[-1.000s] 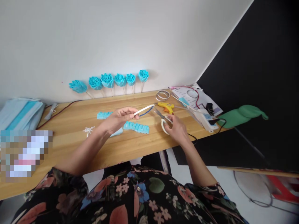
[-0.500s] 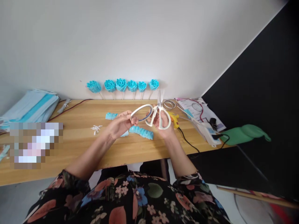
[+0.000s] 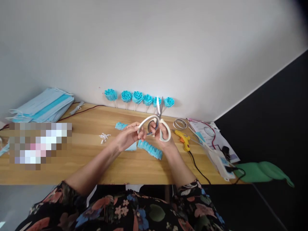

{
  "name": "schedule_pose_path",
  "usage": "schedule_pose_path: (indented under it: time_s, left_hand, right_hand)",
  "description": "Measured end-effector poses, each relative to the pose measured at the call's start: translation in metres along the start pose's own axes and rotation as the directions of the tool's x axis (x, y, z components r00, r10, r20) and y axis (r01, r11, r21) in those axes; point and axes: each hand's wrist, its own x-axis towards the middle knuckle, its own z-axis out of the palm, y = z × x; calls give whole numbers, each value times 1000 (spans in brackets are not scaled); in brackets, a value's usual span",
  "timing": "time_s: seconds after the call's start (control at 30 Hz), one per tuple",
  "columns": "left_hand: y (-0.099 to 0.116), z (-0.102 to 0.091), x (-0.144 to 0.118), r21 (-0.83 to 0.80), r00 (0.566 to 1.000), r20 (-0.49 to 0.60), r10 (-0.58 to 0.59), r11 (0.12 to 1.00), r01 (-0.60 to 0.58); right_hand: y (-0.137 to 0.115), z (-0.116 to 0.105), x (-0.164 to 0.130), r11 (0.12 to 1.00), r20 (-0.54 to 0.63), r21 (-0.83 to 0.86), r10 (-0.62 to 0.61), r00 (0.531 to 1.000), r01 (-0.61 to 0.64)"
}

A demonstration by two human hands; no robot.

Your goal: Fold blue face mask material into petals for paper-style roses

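Observation:
My left hand [image 3: 128, 138] pinches the edge of a narrow white roll of tape [image 3: 143, 123] between thumb and fingers. My right hand [image 3: 166, 142] has its fingers through the white handles of a pair of scissors [image 3: 165, 130]. The blades point up toward the wall and stand slightly apart. The tape roll overlaps the left handle loop, and I cannot tell whether the two touch. Below the hands lies a pleated blue strip [image 3: 150, 149] on the desk. Another blue piece [image 3: 120, 125] lies behind my left hand.
Several blue flowers [image 3: 137, 97] on thin stems lean against the wall. Left are face masks [image 3: 43, 104] and small white sticks [image 3: 104, 138]. A yellow glue gun [image 3: 184, 139], more tape rolls [image 3: 180, 123], a power strip [image 3: 222, 165] and a green pouch [image 3: 260, 171] are right.
The scissors have shifted left and turned, so their blades now show spread slightly apart. The tape roll overlaps the handles more. The camera view has also tilted and shifted.

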Motion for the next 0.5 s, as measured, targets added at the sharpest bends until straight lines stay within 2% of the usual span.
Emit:
schedule_pose_path:
  time_s: [0.13,0.3,0.5]
  left_hand:
    - [-4,-6,1,20,1000,-18,-7,1000,7]
    - [-1,-9,3,62,990,-118,73,996,-66]
    - [6,-17,7,78,951,-260,169,985,-154]
  right_hand:
    - [11,-5,-5,998,-54,-61,24,998,-27]
    - [10,-16,-8,996,-200,8,84,976,-84]
    - [-7,-28,-8,1000,-287,-9,-10,958,8]
